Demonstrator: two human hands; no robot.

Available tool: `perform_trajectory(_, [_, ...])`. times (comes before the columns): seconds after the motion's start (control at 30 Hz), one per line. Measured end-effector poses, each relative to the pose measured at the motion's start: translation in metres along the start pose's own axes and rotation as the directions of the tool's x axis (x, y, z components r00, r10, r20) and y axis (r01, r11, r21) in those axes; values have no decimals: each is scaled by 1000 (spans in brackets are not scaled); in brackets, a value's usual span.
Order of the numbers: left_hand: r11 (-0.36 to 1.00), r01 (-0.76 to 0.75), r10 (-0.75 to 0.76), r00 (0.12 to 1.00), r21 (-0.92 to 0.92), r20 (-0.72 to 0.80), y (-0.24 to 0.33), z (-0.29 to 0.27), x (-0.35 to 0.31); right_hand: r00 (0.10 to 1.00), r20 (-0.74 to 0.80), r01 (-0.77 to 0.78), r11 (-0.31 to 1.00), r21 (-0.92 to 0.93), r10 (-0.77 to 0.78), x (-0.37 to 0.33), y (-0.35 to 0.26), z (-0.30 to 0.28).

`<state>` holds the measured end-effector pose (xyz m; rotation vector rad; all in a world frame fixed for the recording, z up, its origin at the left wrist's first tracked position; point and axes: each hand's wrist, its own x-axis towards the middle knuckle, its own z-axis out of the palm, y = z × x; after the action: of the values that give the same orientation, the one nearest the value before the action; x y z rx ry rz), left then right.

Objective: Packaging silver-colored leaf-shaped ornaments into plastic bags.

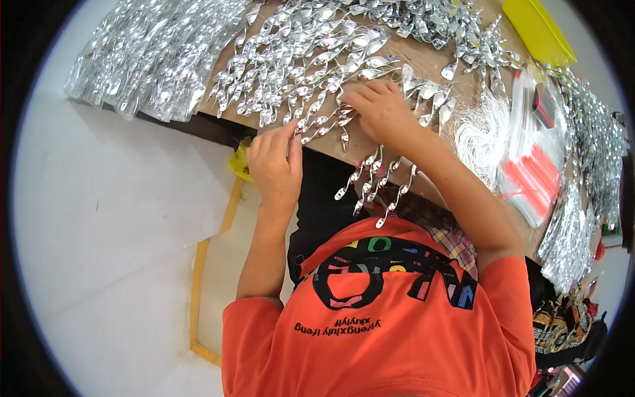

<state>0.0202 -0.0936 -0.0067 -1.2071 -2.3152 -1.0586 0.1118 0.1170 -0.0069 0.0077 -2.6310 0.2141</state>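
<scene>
Shiny silver twisted pieces (284, 63) on thin threads cover the near part of the brown tabletop. My left hand (274, 162) is at the table's near edge, its thumb and index finger closed on the tip of one twisted piece. To the right, my right hand (382, 112) reaches over the table with its fingers bent and closed around the upper part of a short silver strand (344, 120). My fingers partly hide both grips. Several more twisted strands (377, 175) hang over the table edge between my arms, in front of my orange shirt.
Bagged silver strands (152, 59) lie at the far left. On the right are a bundle of white string (483, 132), clear plastic bags with red ends (532, 178) and a dark red-edged block (544, 106). A yellow tray (539, 30) stands at the back right; silver strands (595, 145) hang beyond.
</scene>
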Motion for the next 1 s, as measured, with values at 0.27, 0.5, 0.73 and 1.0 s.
perform_trajectory(0.27, [990, 48, -50, 999, -131, -13, 4, -5, -2, 985, 170, 23, 999, 34, -29, -27, 8, -37])
perform_trajectory(0.5, [933, 130, -99, 989, -335, 111, 26, 3, -23, 937, 348, -164, 929, 331, 42, -38, 19, -66])
perform_trajectory(0.73, [911, 78, 16, 975, -406, 223, 55, 17, -41, 995, 47, 87, 995, 57, -89, 9, 7, -21])
perform_trajectory(1.0, [923, 91, -2, 973, -374, 230, 34, 8, -37, 998, -35, -62, 998, -29, 61, 31, 35, 4])
